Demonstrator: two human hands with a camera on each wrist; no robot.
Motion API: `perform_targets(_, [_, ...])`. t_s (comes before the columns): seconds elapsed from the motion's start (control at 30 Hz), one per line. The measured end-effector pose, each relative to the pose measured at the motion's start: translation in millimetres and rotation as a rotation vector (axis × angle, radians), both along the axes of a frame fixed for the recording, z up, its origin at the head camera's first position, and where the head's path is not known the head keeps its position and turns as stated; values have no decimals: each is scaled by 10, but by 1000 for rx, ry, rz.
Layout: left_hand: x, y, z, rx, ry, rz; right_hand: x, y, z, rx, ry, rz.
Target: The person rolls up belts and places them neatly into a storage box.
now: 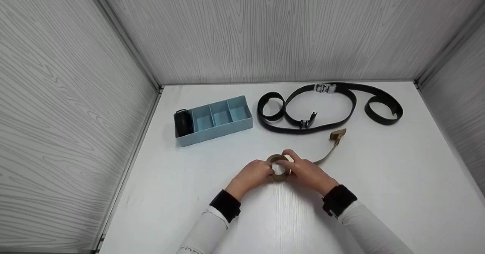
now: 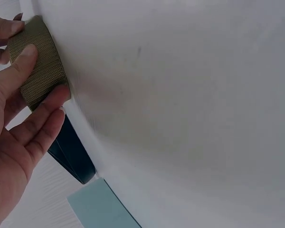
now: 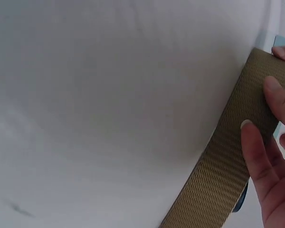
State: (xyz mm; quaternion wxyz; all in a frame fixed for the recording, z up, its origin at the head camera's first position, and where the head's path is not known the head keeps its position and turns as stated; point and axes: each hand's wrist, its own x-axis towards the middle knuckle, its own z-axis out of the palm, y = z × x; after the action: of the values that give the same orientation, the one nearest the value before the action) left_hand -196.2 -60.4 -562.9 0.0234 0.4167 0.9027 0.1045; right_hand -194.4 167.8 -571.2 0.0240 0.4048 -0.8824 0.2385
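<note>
- Head view: we saw our left hand (image 1: 253, 174) and right hand (image 1: 305, 171) meet at the near middle of the white bench (image 1: 379, 193), both curled round a rolled coil of tan webbing belt (image 1: 279, 168).
- Left grip: thumb and fingers pinched the coil's left side. The left wrist view showed fingers (image 2: 35, 122) pressed on the woven outer face of the tan webbing belt (image 2: 38, 66).
- Right grip: clamped on the coil's right side. The right wrist view showed fingertips (image 3: 256, 152) lying across the flat band of the tan webbing belt (image 3: 218, 175), the weave plainly ribbed.
- The coil stood on edge, on or just above the bench top; we could not tell which.
- A loose tail of the same belt ran from the coil away to the right, ending in its tan buckle (image 1: 337, 135), which lay flat on the bench.
- Beyond the buckle, a black belt (image 1: 348, 110) lay in open loops across the far right of the bench, its metal buckle (image 1: 326, 88) near the back wall.
- Far left of the coil: a blue divided tray (image 1: 219, 127) with four compartments, and a rolled dark belt (image 1: 183, 122) in its leftmost compartment.
- Grey wood-grain panels (image 1: 68, 94) walled the bench on three sides.
</note>
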Motion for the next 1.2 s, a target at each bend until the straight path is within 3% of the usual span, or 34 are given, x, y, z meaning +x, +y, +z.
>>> perform_targets(0.17, [-24, -72, 6, 35, -33, -30, -62, 236, 61, 69, -15, -93])
perform_targets(0.4, [-19, -206, 26, 28, -82, -7, -161, 709, 99, 277, -45, -244])
perform_targets(0.5, [-21, -242, 32, 23, -97, -1, -174, 881, 121, 320, -20, -280])
perform_targets(0.63, [-24, -262, 29, 29, -101, -2, -187, 1066, 142, 329, 16, -345])
perform_targets(0.8, [-30, -257, 9, 45, -96, -2, -206, 1225, 129, 298, -4, -418])
perform_targets(1.03, [-30, -258, -9, 52, -92, -8, -197, 1310, 183, 293, -130, -518])
perform_targets(1.2, [-25, -272, 11, 43, -111, -2, -193, 1341, 223, 310, -173, -532])
